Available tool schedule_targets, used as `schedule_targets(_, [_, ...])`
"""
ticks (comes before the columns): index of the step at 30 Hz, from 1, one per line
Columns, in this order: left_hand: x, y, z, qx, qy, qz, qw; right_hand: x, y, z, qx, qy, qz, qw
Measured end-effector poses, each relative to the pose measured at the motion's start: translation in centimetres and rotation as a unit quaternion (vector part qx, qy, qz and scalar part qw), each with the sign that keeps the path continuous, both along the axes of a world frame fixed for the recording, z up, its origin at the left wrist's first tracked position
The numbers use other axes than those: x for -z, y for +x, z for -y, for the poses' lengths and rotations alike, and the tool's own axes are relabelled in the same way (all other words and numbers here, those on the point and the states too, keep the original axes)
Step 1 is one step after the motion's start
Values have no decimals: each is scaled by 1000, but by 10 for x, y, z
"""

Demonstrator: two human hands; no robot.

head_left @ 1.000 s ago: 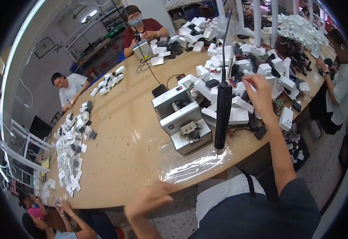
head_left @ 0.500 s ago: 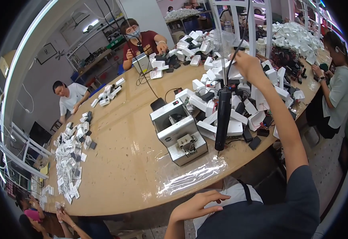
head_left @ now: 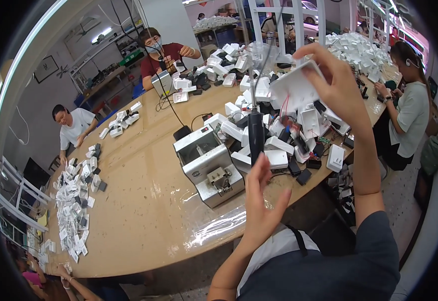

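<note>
Raised above the pile at the right, my right hand [head_left: 341, 90] grips a white plastic housing [head_left: 290, 94] between thumb and fingers. Thin red wires hang from the housing; the dark parts below them blur into the heap, so I cannot tell which are attached. My left hand [head_left: 263, 205] is lifted over the table's front edge, thumb and fingers apart, holding nothing. Just behind its fingertips hangs a black electric screwdriver [head_left: 255, 133] on a coiled spring. White housings [head_left: 278, 159] and black blocks [head_left: 304, 176] lie heaped beneath my right hand.
A metal bench machine [head_left: 209, 168] stands left of the screwdriver on the brown table [head_left: 138, 200]. Another heap of white parts [head_left: 73, 210] lies along the left edge. Co-workers sit across and at the left; one person [head_left: 409, 105] stands at the right. White frame posts [head_left: 299, 30] rise behind the pile.
My right hand has come back from the pile with a white housing. My left hand has risen from my lap to beside the screwdriver. The whole view has shifted slightly.
</note>
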State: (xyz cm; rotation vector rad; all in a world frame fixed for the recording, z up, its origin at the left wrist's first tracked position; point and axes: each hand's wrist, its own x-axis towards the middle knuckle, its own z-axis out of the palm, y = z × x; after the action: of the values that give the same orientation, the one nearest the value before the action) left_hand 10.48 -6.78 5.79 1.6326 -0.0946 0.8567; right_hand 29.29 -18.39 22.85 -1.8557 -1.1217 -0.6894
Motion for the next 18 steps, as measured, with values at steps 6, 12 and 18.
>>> schedule_targets(6, [5,-45,-13,218,-269,-142,927,44,-56,-31,-185,-132,-236,945])
schedule_targets(12, [31,-141,-39,44,-277,-256,925,149,-78,-68,-319,-248,-290,868])
schedule_targets(18, [63,-193,-67,36,-235,-317,918,207,-113,-104,-385,-398,-263,790])
